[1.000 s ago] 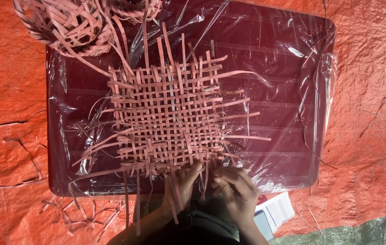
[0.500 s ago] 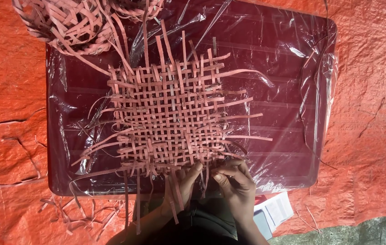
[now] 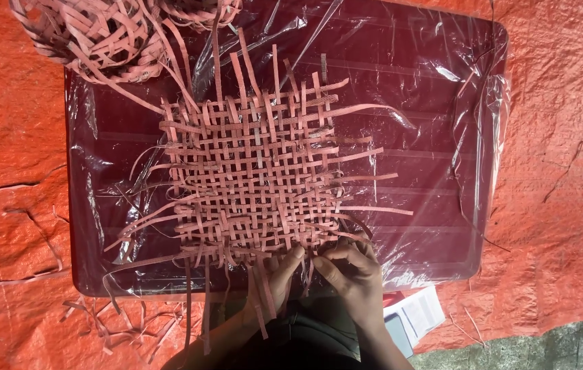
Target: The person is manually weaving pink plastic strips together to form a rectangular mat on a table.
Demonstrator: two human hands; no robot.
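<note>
A flat woven mat [image 3: 257,181] of pink strips lies in the middle of a dark maroon board [image 3: 428,205] wrapped in clear plastic film [image 3: 442,75]. The mat is roughly square, so it has no marked long axis; its strips cross at right angles, one set running toward and away from the person, the other running left to right. Loose strip ends stick out on every side: the longest point right across the board, others trail off the near edge toward the person.

Both hands work at the near edge of the mat, close together. The left hand [image 3: 274,277] reaches up from below with its fingers curled narrow, the tips pressed into the last rows and pinching the loose strips [image 3: 262,308] that hang down past the wrist. The right hand [image 3: 353,274] sits just beside it, knuckles up, fingers bent and closed on a strip end at the mat's near right corner.

Against half a second earlier, the right hand has edged slightly inward toward the left one; the mat and board lie as they did.

A loose bundle of spare strips [image 3: 110,34] rests at the board's far left corner. All of it sits on an orange tarpaulin [image 3: 565,171], with cut scraps [image 3: 106,325] near the left and a white paper packet [image 3: 418,315] by the right forearm.
</note>
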